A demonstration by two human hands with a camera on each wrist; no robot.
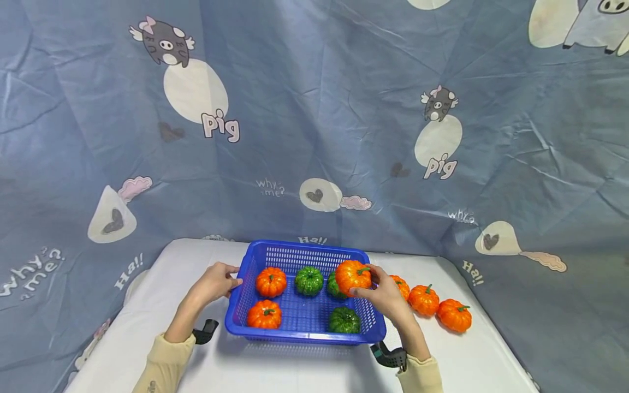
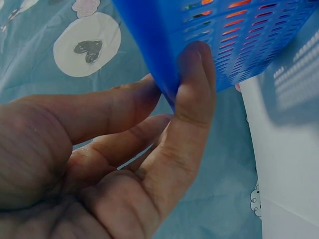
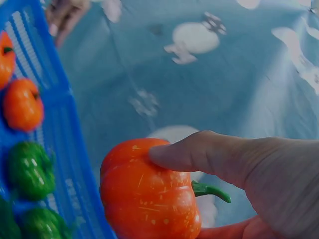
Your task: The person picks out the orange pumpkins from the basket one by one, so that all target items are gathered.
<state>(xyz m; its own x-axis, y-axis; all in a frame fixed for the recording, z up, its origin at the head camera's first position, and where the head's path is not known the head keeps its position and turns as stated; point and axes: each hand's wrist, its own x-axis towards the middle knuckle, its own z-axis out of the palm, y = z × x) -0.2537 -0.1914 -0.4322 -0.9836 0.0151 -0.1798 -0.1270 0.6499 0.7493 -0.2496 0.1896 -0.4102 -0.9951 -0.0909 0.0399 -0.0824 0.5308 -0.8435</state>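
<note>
A blue perforated plastic basket stands tilted toward me at the middle of the white table. My left hand pinches its left rim; in the left wrist view the thumb and fingers close on either side of the blue edge. Over the basket's right part, my right hand grips an orange pumpkin with a green stem, thumb on one side. Inside the basket lie two other orange pumpkins, one at the back left and one at the front left, and several green pumpkins, one partly hidden behind the held pumpkin.
To the right of the basket, orange pumpkins lie in a row on the white table, the nearest to the basket partly hidden by my right hand. A blue printed cloth hangs behind the table.
</note>
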